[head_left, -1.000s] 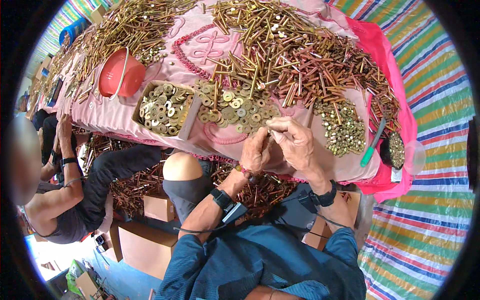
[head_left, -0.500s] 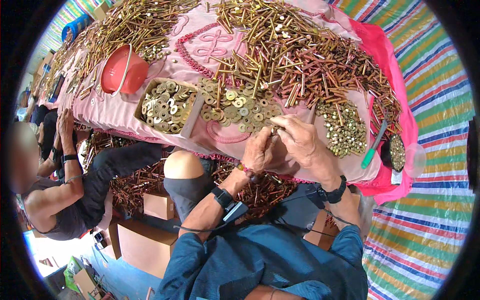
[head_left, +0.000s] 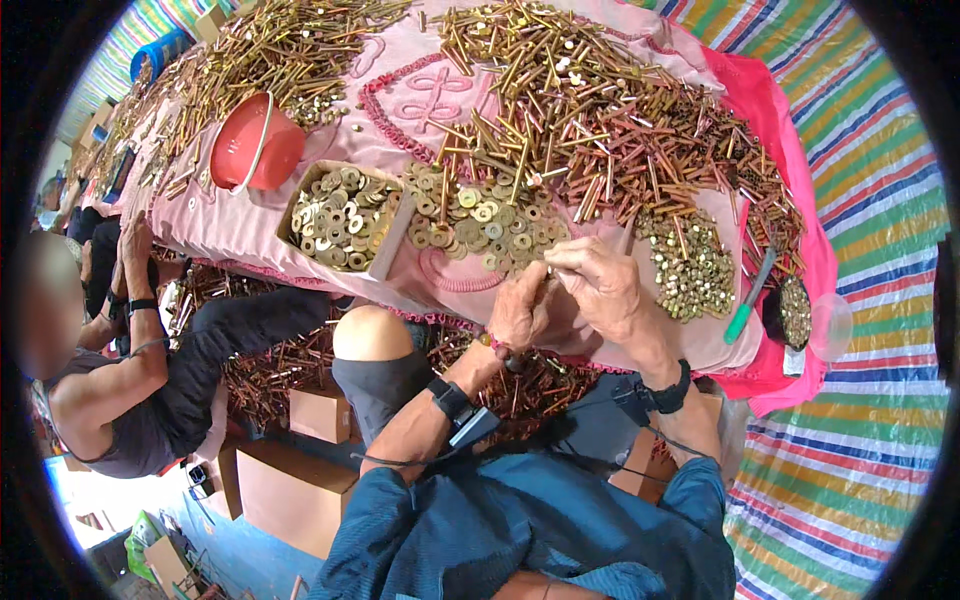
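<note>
My left hand [head_left: 518, 316] is curled in a fist around a brass-coloured bolt [head_left: 511, 361], whose lower end pokes out below the palm. My right hand [head_left: 600, 290] lies against it, fingertips pinched at the top of the fist; what they pinch is hidden. Both hands hover at the front edge of the pink-covered table [head_left: 250, 235]. Just beyond them lie a loose heap of washers [head_left: 480, 215] and a heap of nuts [head_left: 690, 265]. Farther back, long bolts [head_left: 600, 120] are piled high.
A cardboard box of washers [head_left: 340, 215] and a red bowl [head_left: 255, 145] sit to the left. A green-handled tool [head_left: 750, 300] and a small dish of nuts [head_left: 795, 312] lie to the right. A seated person [head_left: 120, 380] works at left. Cardboard boxes [head_left: 280, 490] stand under the table.
My hands stay together at the table's edge. The right fingers have shifted a little over the left fist. Nothing else has visibly moved.
</note>
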### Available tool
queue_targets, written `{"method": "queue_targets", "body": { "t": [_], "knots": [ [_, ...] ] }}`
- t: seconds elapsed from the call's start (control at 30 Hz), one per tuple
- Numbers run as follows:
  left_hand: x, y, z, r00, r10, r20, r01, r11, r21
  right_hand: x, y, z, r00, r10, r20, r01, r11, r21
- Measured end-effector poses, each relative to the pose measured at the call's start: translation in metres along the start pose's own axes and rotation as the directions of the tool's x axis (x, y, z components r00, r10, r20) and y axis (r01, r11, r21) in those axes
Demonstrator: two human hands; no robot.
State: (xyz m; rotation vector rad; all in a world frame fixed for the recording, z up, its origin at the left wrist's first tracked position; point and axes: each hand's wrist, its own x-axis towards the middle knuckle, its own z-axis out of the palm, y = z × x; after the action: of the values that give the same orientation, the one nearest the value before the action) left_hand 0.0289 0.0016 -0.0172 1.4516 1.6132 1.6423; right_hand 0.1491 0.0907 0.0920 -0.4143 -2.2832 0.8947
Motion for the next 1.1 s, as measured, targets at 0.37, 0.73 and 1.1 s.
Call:
{"method": "queue_targets", "body": {
  "t": [0.37,0.73,1.1],
  "knots": [
    [0.0,-0.003,-0.009,0.999,0.018,0.045,-0.018,1.0,-0.003,0.011,-0.005,-0.002,0.984,-0.153,0.096,0.16,0.985,-0.069],
    [-0.007,-0.016,0.013,0.997,0.082,0.003,-0.08,0.988,-0.133,-0.009,-0.011,0.006,0.986,0.134,-0.103,-0.14,0.989,-0.05],
    [-0.003,-0.017,0.009,0.996,0.079,0.037,-0.072,0.984,-0.166,-0.009,-0.008,0.014,0.995,-0.051,-0.086,0.034,0.981,-0.191]
  ]
}}
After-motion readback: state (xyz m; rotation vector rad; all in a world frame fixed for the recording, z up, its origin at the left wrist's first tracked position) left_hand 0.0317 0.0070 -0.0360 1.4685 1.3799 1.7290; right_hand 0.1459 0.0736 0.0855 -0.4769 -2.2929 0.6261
